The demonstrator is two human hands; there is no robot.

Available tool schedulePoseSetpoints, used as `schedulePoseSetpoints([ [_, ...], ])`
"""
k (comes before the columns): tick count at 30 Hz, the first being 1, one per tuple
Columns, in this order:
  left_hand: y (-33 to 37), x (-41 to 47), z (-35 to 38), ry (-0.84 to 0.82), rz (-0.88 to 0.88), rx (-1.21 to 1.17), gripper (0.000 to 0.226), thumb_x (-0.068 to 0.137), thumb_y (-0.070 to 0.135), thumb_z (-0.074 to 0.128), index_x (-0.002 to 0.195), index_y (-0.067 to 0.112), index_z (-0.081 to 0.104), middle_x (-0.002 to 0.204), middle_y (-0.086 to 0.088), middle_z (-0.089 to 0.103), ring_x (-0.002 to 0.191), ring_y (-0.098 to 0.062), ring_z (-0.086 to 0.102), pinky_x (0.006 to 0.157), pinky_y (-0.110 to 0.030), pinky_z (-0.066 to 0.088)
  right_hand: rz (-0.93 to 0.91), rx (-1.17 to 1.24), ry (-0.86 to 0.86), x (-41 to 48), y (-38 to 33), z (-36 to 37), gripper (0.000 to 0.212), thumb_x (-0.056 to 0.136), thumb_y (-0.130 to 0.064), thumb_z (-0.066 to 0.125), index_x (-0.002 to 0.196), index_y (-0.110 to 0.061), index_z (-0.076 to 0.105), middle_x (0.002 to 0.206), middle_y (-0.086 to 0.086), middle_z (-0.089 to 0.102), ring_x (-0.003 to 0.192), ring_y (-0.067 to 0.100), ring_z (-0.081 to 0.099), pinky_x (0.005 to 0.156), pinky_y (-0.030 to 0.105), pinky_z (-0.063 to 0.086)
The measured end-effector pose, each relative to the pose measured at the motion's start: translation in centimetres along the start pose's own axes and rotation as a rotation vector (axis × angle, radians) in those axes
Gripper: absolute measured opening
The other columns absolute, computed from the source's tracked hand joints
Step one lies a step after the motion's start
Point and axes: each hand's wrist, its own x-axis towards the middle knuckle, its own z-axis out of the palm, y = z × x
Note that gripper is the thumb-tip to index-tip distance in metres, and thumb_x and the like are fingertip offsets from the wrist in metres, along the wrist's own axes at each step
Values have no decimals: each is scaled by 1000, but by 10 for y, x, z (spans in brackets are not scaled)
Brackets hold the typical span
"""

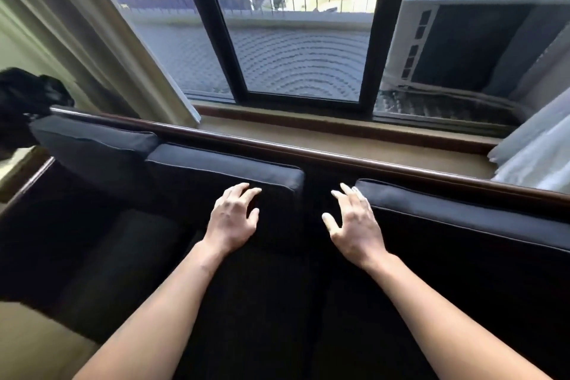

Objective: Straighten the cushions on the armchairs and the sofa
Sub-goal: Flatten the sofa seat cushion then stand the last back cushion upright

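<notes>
A dark navy sofa stands under a window, its wooden back rail (308, 149) running left to right. Three back cushions lean against it: a left cushion (92, 145), a middle cushion (222, 166) and a right cushion (462, 213). A dark gap separates the middle and right cushions. My left hand (234, 216) hovers over the front face of the middle cushion near its right end, fingers spread. My right hand (354, 222) is open at the gap, fingertips by the right cushion's left edge. Neither hand holds anything.
Behind the sofa are a window sill (339, 133) and a dark-framed window (296, 25). A curtain (92, 34) hangs at the left and a white one (536, 148) at the right. A black object (27, 102) sits at the sofa's left end.
</notes>
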Motion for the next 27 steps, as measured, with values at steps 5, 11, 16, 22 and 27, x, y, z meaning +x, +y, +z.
schedulePoseSetpoints([
  [5,-96,62,-39,-141,22,135,69,91,19,74,156,21,53,163,-13,45,152,-31,40,124,-47,35,15,-153,-107,60,-79,52,75,96,-49,59,157,-14,34,168,7,22,157,26,11,127,43,12],
  [11,-188,150,-62,-305,115,396,97,82,29,74,167,28,27,173,-14,25,160,-32,22,128,-48,25,195,-335,-225,119,-118,100,107,82,-71,65,161,-19,16,171,6,7,158,29,0,126,52,10],
  [16,-250,195,-62,-462,139,567,139,65,57,89,171,34,2,177,-13,12,164,-35,8,127,-63,15,214,-514,-242,132,-111,114,143,51,-84,76,161,-22,9,159,6,23,150,31,19,122,57,16],
  [22,-263,198,-47,-419,274,515,148,37,66,93,161,26,25,153,-11,41,149,-32,37,127,-70,11,161,-549,-212,128,-104,116,128,35,-84,76,141,-25,37,134,0,45,128,26,43,109,51,36],
  [27,-261,180,-49,-338,290,431,126,37,58,95,148,25,45,135,-3,55,132,-29,51,124,-66,19,148,-526,-188,113,-109,112,113,40,-83,73,135,-29,43,126,-7,54,120,23,48,94,50,41],
])
